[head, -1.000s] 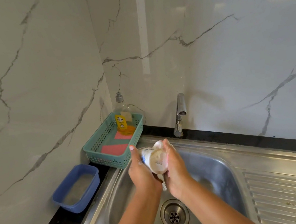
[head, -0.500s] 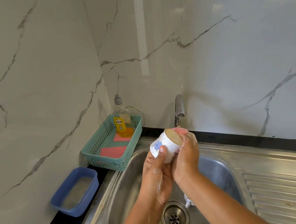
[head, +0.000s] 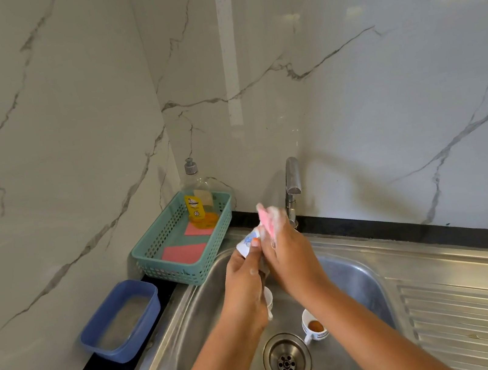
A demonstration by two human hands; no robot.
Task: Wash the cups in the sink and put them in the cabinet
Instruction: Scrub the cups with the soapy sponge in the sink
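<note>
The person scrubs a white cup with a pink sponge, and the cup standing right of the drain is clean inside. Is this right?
Not quite: the head view shows brown dregs inside the standing cup right of the drain. The pink sponge on the held white cup is correct.

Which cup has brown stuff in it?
The white cup standing in the sink beside the drain, with brown liquid inside. The printed cup in the left hand and the half-hidden cup behind that wrist show none.
</note>
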